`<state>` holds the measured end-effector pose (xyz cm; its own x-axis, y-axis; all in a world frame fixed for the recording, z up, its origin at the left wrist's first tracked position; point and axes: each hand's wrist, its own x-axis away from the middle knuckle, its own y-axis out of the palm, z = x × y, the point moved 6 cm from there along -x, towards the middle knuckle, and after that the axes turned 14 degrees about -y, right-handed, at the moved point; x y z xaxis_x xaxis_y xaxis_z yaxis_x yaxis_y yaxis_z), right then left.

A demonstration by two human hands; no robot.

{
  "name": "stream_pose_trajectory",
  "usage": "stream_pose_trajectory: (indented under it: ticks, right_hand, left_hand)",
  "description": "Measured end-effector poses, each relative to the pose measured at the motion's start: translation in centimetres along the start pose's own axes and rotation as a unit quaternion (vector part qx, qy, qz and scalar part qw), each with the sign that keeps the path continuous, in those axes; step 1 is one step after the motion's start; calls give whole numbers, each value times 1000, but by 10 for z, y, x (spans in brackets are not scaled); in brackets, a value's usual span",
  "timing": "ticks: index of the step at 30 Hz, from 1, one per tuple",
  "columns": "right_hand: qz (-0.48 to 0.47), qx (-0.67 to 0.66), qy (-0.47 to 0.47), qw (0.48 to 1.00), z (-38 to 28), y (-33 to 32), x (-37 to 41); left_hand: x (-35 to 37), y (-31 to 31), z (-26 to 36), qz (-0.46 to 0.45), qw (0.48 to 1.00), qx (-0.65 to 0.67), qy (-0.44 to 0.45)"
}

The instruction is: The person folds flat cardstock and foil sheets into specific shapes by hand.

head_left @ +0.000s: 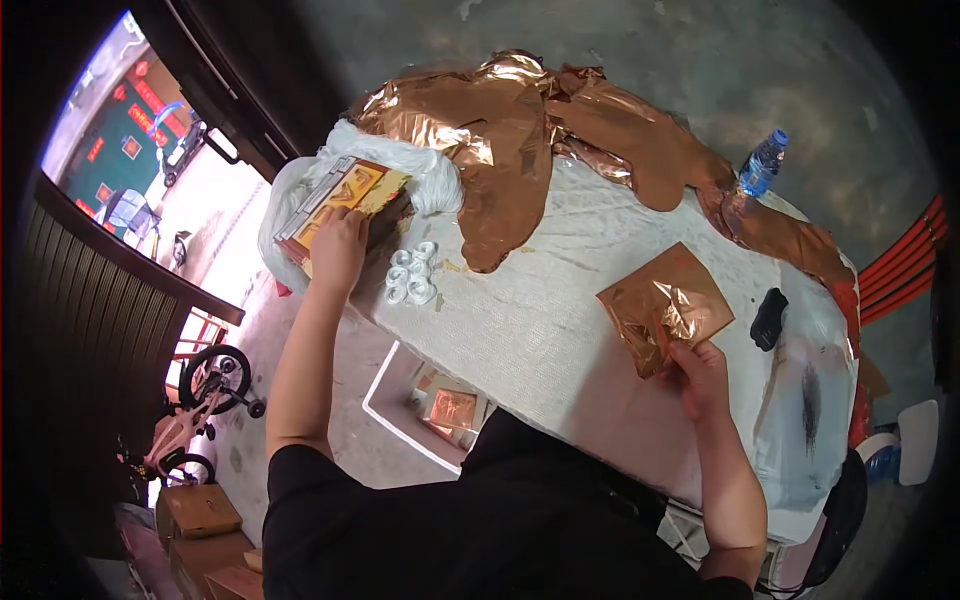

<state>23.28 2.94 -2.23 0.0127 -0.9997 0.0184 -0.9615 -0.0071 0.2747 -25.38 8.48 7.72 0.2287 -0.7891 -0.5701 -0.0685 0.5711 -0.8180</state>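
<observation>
Head view: left hand [338,245], 10 o'clock, atop gold-printed card stack [345,192], grasp unclear; right hand [697,376], 4 o'clock, pinching crumpled copper foil square [665,303].

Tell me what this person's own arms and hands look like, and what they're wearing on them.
The person wears a black short-sleeved top, so both arms are bare below the sleeves. The left hand and the right hand have no gloves. No watch, bracelet or ring shows on the wrists or fingers.

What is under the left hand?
A stack of gold printed sheets lies there, on white plastic wrapping. The left hand covers its near corner; lower layers are hidden.
</observation>
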Motion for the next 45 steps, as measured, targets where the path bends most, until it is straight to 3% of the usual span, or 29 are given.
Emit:
stream_pose_trajectory:
  ticks: [5,7,11,12,14,21,23,27,29,33,35,38,40,42,45]
  right_hand:
    - [-14,-4,-5,1000,4,-3,-1]
    - [-12,-4,-3,1000,4,-3,-1]
    - [-17,7,-1,1000,0,0,0]
    - [-8,9,3,1000,0,1,1]
    - [3,10,7,1000,-1,0,1]
    - [-26,-9,2,1000,6,-4,0]
    - [-26,-14,1,1000,5,-3,0]
    - [-19,-7,6,1000,-1,3,2]
    - [-10,0,14,1000,-4,5,4]
    - [-11,0,11,1000,-8,11,5]
    - [-12,-7,2,1000,-9,12,5]
    - [-22,-11,-5,1000,-8,10,4]
    - [-33,-13,-4,999,-6,9,3]
    - [-30,-13,-4,999,-6,11,4]
    - [-24,-8,-4,1000,-6,9,3]
  left_hand:
    - [-12,4,-14,-82,995,40,-49]
    - [-16,16,-31,-202,941,221,-157]
    - [-28,29,-48,-226,932,207,-192]
    - [-28,31,-47,-227,932,207,-191]
    - [-33,21,-45,-127,945,252,-165]
    - [-30,9,-16,-140,980,122,-71]
    - [-22,12,-9,-82,993,84,-2]
    - [-13,15,-3,-34,997,67,21]
    - [-11,13,-3,-35,996,78,-14]
    - [-12,3,-1,6,997,81,-1]
    - [-22,4,-20,-31,978,132,-157]
    - [-28,-5,-21,-39,959,212,-182]
    - [-29,-1,-14,-52,969,195,-144]
    - [-24,10,10,-92,991,87,38]
    - [-22,9,15,-53,993,102,18]
